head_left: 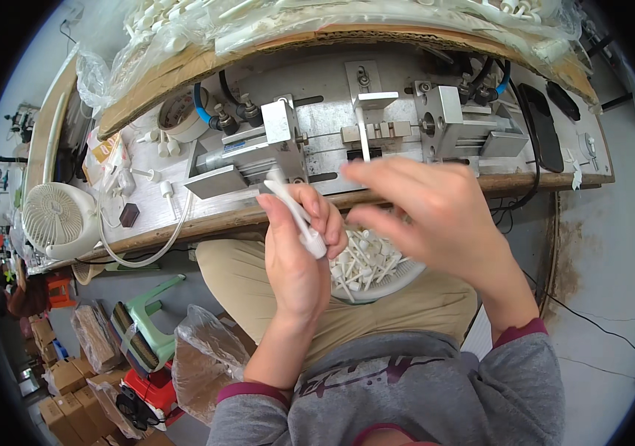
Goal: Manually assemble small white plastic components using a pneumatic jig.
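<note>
My left hand [295, 249] is closed around one or more slim white plastic stems with a wide cap-like end [299, 215]; how many pieces it holds is hard to make out. My right hand [429, 215] hovers to the right of it, its index finger and thumb apart, slightly smeared by motion, with nothing visible between them. Just beyond the right fingertips, another white plastic stem [363, 134] stands in the small metal fixture [377, 132] at the middle of the bench. Between my legs, partly behind the hands, a white basket [399, 281] holds many similar white pieces [365, 260].
Metal clamp blocks with air hoses flank the fixture, on the left [282, 130] and right [447, 123]. A cardboard shelf [317, 41] with bagged white parts overhangs the bench. A small fan [61, 215], tape roll [183, 115] and black phone [540, 126] are nearby.
</note>
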Demonstrator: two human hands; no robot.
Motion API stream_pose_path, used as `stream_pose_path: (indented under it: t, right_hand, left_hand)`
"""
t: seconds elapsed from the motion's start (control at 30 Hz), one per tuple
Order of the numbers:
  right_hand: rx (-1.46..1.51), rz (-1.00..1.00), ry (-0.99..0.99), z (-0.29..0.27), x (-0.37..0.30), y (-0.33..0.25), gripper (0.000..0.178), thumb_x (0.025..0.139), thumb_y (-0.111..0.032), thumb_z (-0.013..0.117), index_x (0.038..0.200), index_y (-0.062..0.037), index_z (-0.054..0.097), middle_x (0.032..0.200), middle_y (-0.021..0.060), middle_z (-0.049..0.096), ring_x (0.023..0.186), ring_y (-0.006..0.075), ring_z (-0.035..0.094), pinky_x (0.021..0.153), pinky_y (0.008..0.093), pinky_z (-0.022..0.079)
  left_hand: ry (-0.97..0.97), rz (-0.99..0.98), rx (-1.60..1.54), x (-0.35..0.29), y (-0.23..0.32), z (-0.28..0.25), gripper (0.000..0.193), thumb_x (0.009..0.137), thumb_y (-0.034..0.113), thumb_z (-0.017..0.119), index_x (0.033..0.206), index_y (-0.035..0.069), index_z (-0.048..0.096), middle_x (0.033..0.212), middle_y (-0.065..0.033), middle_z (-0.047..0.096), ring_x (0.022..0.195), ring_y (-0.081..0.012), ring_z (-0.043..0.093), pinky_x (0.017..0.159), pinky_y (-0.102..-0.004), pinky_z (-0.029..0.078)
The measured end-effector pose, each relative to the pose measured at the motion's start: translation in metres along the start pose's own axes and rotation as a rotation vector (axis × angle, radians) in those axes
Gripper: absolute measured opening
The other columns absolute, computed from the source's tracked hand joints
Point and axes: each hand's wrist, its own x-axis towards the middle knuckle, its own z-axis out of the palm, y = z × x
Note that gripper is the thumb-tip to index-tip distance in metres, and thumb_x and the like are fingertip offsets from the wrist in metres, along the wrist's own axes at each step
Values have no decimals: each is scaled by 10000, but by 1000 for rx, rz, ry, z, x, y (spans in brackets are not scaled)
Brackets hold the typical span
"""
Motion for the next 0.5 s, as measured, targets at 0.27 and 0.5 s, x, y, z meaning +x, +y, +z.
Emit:
stream_pose_path:
  t: [0.27,0.5]
  right_hand:
    - [157,-68,142,20,-25,-10,329,770,-110,800,1060,-65,653,972,51,590,791,199,656,634,320,543]
    - [162,-81,170,19,-31,-3,331,738,-76,821,1035,-55,677,1023,73,621,811,198,664,642,327,546]
  left_hand:
    - [-84,-63,262,-8,-6,13,519,1114,570,248,1028,111,473,897,27,451,793,-63,426,689,-221,366]
    - [-159,-23,378,-3,-8,13,448,1140,481,268,1067,96,486,907,23,457,801,-56,424,692,-222,374]
